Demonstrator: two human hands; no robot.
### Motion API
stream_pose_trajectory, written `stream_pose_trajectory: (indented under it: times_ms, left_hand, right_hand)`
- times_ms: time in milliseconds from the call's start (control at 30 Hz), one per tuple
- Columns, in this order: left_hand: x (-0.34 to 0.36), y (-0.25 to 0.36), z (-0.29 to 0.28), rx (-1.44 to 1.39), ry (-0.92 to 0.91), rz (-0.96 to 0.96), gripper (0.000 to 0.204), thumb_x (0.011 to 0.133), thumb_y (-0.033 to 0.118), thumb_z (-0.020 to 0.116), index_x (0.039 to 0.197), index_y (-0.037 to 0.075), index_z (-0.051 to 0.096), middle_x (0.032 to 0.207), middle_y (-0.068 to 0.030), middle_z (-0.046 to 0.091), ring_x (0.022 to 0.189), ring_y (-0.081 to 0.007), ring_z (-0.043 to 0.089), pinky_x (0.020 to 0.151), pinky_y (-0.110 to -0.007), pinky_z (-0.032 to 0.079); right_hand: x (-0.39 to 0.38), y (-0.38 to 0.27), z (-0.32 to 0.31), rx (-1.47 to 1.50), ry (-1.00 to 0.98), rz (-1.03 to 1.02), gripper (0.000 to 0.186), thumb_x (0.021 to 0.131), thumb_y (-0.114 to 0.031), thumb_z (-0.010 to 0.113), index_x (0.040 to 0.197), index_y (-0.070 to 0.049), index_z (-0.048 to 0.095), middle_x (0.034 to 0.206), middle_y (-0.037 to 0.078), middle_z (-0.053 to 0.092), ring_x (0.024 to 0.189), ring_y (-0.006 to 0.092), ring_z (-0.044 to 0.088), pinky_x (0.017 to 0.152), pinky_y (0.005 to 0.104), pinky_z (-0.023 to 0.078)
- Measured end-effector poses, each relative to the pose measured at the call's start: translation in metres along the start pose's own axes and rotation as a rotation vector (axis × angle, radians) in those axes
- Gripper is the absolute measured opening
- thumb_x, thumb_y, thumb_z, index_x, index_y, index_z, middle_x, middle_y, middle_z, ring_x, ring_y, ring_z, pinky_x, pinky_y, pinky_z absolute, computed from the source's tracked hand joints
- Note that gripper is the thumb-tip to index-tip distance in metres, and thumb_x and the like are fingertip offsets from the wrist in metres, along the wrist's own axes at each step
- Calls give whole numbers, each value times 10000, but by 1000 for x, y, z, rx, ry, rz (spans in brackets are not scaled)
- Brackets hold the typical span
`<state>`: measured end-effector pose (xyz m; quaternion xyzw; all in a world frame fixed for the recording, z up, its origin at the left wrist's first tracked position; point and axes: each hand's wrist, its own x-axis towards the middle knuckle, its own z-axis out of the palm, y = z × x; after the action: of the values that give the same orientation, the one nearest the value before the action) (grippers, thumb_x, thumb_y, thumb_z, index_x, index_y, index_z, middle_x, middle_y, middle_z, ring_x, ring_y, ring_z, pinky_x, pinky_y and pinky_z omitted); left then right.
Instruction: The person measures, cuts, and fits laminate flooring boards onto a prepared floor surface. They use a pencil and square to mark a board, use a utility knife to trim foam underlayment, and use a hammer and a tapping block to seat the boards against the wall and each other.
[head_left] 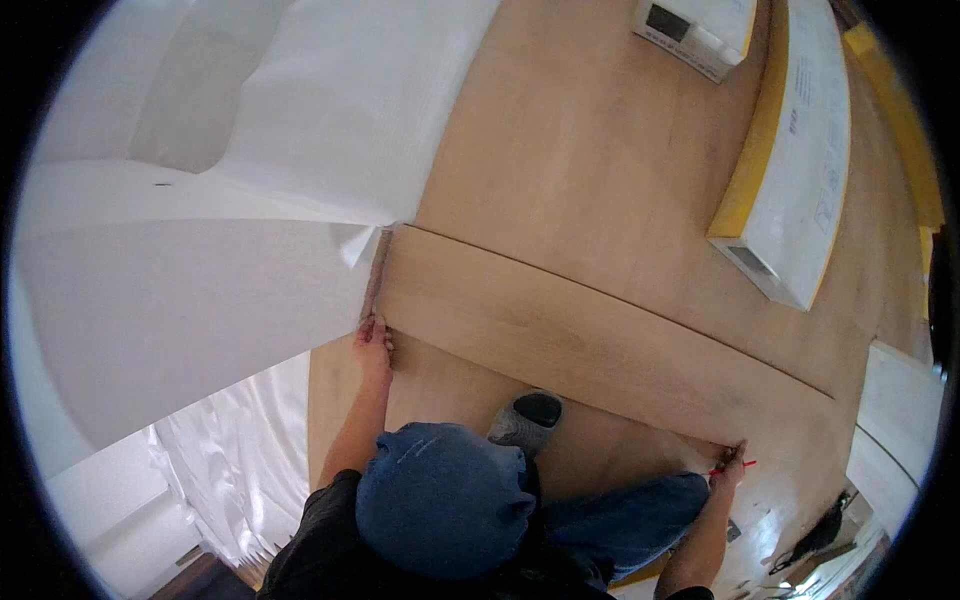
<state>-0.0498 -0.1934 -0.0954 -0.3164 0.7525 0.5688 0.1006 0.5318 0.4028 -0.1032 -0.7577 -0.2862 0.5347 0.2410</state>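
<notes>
A light wooden plank (580, 330) lies crosswise on the wood-look floor. My left hand (373, 342) has its fingers closed on the plank's left end, beside a narrow gap along the white wall (200, 300). At the near right corner of the plank, my right hand (728, 466) grips a thin red pencil-like stick (749, 464); its fingertips are partly hidden. A foot in a grey and black sock (525, 422) rests just below the plank, between my denim-clad knees (440, 500).
White-and-yellow long boxes (785, 170) lie on the floor (560, 120) at upper right, with a shorter box (690, 35) above. White panels (890, 420) are at the right edge, near dark clutter (820, 530). Crumpled white sheeting (230, 450) is at lower left.
</notes>
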Motion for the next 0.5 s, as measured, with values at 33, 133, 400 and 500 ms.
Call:
stream_pose_trajectory:
  times_ms: [33,133,400,500]
  left_hand:
    - [0,-1,1,-17,-9,-9,281,999,291,704,1157,69,634,768,28,587,557,-52,483,472,-203,376]
    - [-3,5,0,-25,-29,-34,255,997,273,707,1151,82,641,761,34,588,560,-49,484,468,-202,371]
    - [14,-12,-12,-57,-20,-10,165,998,212,699,1107,95,656,719,42,573,548,-45,475,461,-202,374]
    - [3,-3,-2,-78,-25,-49,153,1001,196,692,1109,94,658,709,47,560,524,-37,449,448,-195,354]
  right_hand:
    - [0,-1,-1,7,14,-8,367,921,-462,771,914,-108,676,756,-16,649,630,125,577,540,283,420]
    - [-3,-2,4,-6,86,8,319,945,-461,743,921,-150,674,734,-38,630,596,97,552,472,253,338]
    - [-7,-4,2,-54,63,-15,334,939,-474,745,892,-158,648,755,-39,654,575,56,544,448,224,311]
    - [-18,-9,4,28,38,22,324,933,-451,761,882,-152,648,762,-42,661,588,55,575,447,210,320]
